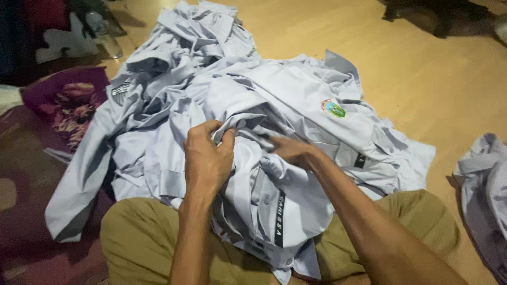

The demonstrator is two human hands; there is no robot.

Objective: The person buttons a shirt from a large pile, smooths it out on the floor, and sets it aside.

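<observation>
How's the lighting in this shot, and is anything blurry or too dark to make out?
Head view: dim, warm light; the shirts and wooden floor read clearly. The right hand is slightly motion-blurred, the left hand sharp. The top-left corner and the rug sink into shadow; no glare.

Light wooden floor (422, 68). Dark red patterned rug (31, 174) along the left edge, purple floral cushion (68, 100) on it. Clear plastic bottle (104, 34) lying top left beside a white cut-out shape (66, 42). Separate crumpled pale cloth (488, 184) at the right edge. Dark object top right, too dim to identify.
</observation>
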